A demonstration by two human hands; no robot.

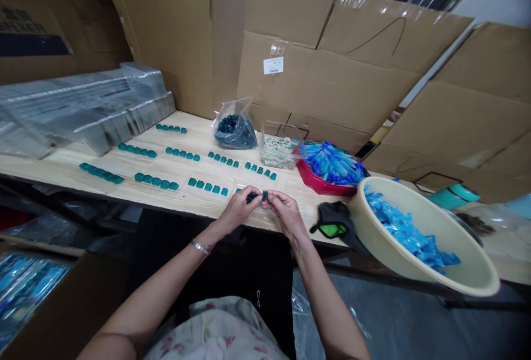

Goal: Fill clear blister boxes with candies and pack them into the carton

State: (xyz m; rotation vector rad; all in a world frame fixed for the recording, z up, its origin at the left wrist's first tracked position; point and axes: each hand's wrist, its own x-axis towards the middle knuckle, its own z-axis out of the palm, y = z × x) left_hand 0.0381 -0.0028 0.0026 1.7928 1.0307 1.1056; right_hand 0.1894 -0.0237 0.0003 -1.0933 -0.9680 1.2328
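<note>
My left hand [238, 207] and my right hand [283, 209] meet at the near edge of the wooden table [199, 144]. Both pinch a small dark teal piece [257, 197] held between their fingertips. Just beyond the hands, several rows of small teal pieces [208, 186] lie in clear strips across the table. A silver bracelet [199, 246] sits on my left wrist.
A cream bowl of blue plastic parts [431, 271] overhangs the table at right. Behind it stand a red tray of blue sticks [327, 183], a clear tub [279, 152], a bag of dark teal pieces [234, 128]. Clear plastic packs [78, 103] pile at left. Cardboard boxes wall the back.
</note>
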